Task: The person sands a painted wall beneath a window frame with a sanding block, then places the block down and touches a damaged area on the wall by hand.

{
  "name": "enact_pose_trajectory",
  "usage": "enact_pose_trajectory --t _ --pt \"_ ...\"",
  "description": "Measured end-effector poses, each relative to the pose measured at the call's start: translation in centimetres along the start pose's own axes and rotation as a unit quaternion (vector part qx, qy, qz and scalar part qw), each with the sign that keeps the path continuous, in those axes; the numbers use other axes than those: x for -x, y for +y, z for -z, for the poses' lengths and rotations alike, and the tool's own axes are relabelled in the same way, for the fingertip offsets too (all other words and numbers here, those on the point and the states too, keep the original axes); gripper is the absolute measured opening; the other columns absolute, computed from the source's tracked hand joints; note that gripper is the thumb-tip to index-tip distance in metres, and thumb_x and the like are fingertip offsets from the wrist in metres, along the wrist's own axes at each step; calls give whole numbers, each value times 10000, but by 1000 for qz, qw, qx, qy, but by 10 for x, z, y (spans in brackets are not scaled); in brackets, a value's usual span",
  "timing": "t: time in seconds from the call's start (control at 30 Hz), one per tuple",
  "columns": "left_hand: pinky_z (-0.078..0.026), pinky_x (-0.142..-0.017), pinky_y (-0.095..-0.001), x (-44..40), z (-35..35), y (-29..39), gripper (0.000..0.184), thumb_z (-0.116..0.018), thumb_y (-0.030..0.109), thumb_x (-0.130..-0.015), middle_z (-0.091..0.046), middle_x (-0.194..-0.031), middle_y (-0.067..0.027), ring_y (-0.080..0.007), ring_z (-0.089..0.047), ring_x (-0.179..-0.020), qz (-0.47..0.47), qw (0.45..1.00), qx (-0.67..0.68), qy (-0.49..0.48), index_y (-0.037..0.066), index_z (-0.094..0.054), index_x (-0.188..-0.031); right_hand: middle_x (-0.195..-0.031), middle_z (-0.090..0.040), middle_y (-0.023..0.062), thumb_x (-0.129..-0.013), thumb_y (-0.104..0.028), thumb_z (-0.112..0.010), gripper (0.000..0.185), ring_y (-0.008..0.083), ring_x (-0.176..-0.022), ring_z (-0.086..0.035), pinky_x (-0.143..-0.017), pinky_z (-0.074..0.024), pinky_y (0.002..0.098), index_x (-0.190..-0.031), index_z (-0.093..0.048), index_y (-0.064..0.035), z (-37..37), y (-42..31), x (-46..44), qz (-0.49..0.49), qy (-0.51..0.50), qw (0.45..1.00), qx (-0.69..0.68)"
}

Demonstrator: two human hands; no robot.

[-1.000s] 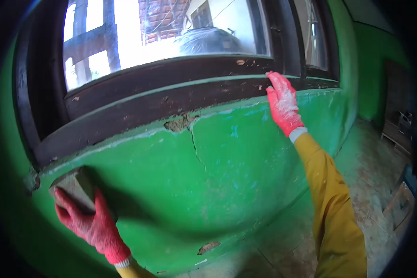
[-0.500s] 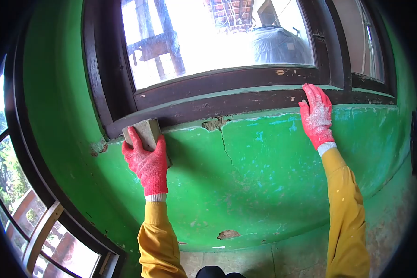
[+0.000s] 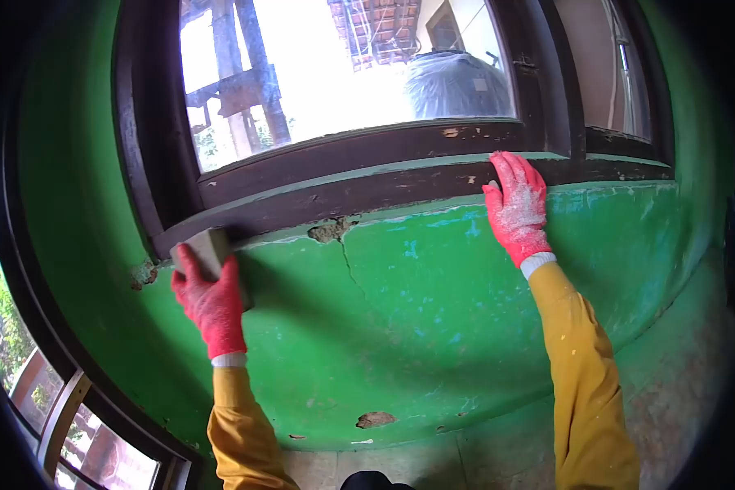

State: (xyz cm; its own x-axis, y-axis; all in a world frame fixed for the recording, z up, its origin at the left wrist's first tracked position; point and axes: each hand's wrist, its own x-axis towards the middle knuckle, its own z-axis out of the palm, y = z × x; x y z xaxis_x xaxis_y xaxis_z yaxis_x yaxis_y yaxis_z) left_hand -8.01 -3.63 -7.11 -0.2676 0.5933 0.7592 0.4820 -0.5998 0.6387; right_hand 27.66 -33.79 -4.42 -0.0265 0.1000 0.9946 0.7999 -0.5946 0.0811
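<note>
My left hand [image 3: 212,306], in a dusty red glove, is wrapped round a grey rectangular block [image 3: 212,249]. It holds the block against the green wall [image 3: 433,318], just under the left end of the dark wooden window frame [image 3: 343,189]; the block's exact material cannot be made out. Farther right, my right hand [image 3: 520,208], gloved alike and whitened with dust, rests on the frame's lower edge. Its fingers are stretched upward over the wood and it holds nothing.
Below the frame the plaster has a broken hole [image 3: 330,233] with a crack running down. Another chipped patch [image 3: 376,420] lies near the floor [image 3: 416,464]. A second window [image 3: 20,359] stands at the left. Beyond the glass is a plastic-covered object [image 3: 456,84].
The whole view has shifted, so the window and wall appear farther left. My left hand and block sit slightly lower along the wall; my right hand stays on the frame.
</note>
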Motion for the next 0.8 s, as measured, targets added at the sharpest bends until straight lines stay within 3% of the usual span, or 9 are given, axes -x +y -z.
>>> enact_pose_trajectory --t 0.03,0.2,0.33,0.4,0.43,0.5,0.53,0.67,0.8 --pt "-401 -1095 -465 -4 -6 -8 909 -817 400 -751 -378 -1478 -252 -419 -446 -1329 11 999 -48 16 297 -373 -1538 -1318 -572 105 -838 -242 -690 501 312 -1252 -512 -1069 -386 492 -1306 -580 -99 1 -3 -1 -5 -11 1000 6" --pt "-434 -1051 -459 78 -35 78 891 -824 188 -703 -445 -1437 -263 -426 -501 -1274 -299 952 67 16 237 -441 -1506 -1276 -604 121 -818 -251 -680 464 327 -1235 -527 -1054 -395 510 -1239 -620 -65 3 -5 2 15 25 999 -14" --pt "-393 -1104 -443 73 -82 32 860 -736 127 -805 -373 -1536 -230 -389 -426 -1376 -222 955 197 26 243 -338 -1559 -1375 -500 157 -844 -227 -650 577 343 -1316 -445 -1113 -341 492 -1372 -501 -52 -5 -2 4 1 -23 1000 2" --pt "-382 -1115 -445 67 -90 7 867 -741 135 -807 -378 -1527 -247 -381 -429 -1375 -158 898 409 -34 228 -329 -1564 -1383 -506 160 -875 -208 -642 539 353 -1318 -449 -1111 -349 490 -1370 -500 -49 -8 -9 4 -16 -17 1000 9" --pt "-398 -1053 -504 64 -70 -3 828 -684 320 -833 -389 -1474 -293 -430 -450 -1306 -150 953 264 25 214 -316 -1567 -1379 -513 169 -884 -190 -647 518 367 -1308 -461 -1103 -362 489 -1360 -504 -42 -9 -13 6 -29 -1 999 27" --pt "-432 -931 -622 68 -36 -13 895 -570 689 -884 -410 -1368 -383 -529 -494 -1169 -130 983 -39 127 187 -291 -1572 -1380 -515 177 -900 -209 -645 513 370 -1314 -459 -1109 -360 482 -1362 -501 -39 -10 -26 2 -60 6 997 39" --pt "-447 -910 -604 77 -31 -15 874 -560 696 -885 -431 -1354 -366 -507 -514 -1142 -139 978 -78 135 208 -305 -1565 -1381 -516 184 -916 -228 -643 508 373 -1320 -457 -1114 -357 475 -1364 -499 -36 -12 -32 2 -87 8 996 35" --pt "-507 -826 -535 126 -45 9 796 -517 725 -889 -513 -1300 -298 -422 -596 -1034 -319 943 81 43 289 -361 -1536 -1405 -509 201 -945 -293 -631 521 384 -1337 -451 -1134 -348 455 -1367 -492 -20 -20 -41 0 -124 6 990 62" --pt "-536 -791 -498 135 -26 -22 740 -532 709 -890 -556 -1278 -251 -373 -636 -989 -318 938 137 19 344 -392 -1519 -1540 -367 192 -973 -472 -546 695 377 -1443 -307 -1198 -240 444 -1483 -368 -35 -4 -63 -13 -223 -134 959 112"
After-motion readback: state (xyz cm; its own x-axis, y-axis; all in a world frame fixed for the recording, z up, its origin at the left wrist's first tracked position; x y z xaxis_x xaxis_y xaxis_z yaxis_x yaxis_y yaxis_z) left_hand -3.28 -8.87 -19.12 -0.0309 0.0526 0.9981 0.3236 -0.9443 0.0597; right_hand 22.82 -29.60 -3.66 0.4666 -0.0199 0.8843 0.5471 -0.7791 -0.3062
